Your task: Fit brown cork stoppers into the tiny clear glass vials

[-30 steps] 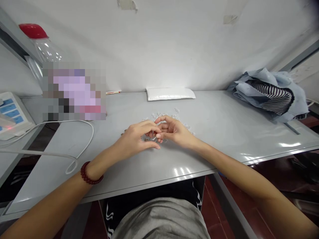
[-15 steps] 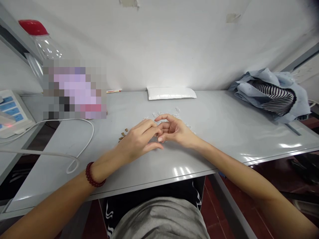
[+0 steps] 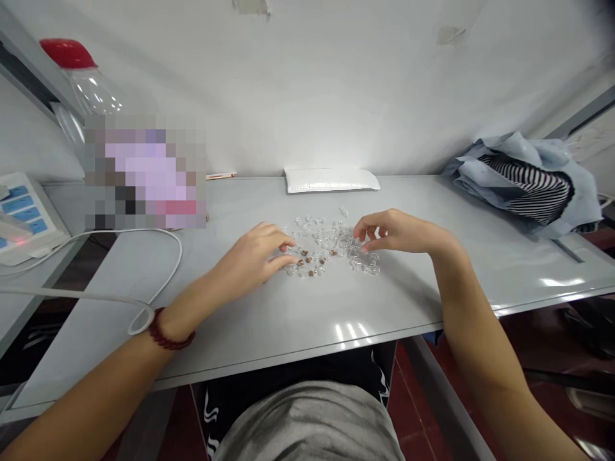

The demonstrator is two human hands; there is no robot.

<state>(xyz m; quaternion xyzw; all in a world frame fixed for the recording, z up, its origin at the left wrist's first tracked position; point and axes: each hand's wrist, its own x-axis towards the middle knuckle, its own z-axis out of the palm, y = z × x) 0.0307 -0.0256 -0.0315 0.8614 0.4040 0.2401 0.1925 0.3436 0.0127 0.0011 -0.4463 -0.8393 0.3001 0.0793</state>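
Note:
A loose cluster of tiny clear bottles [image 3: 329, 238] lies on the grey table, several with small brown corks [image 3: 308, 260] among them. My left hand [image 3: 259, 257] rests low at the cluster's left edge, thumb and index finger apart, with no held object visible between them. Over the right side of the cluster hovers my right hand [image 3: 394, 232]. Its fingers are curled but apart from the thumb, close to the clear bottles, and I see nothing gripped. The fingertips of both hands partly cover the pieces nearest them.
Behind the cluster, a white padded packet [image 3: 331, 180] lies against the wall. Bundled blue and striped cloth [image 3: 523, 182] sits at the right. On the left are a red-capped bottle [image 3: 91, 89], a white power strip [image 3: 29, 221] and a looping white cable [image 3: 180, 250].
My hands were together at the middle with fingers touching; they have moved apart, left hand leftward, right hand rightward. The cluster shows between them, while the loose corks at left are now covered.

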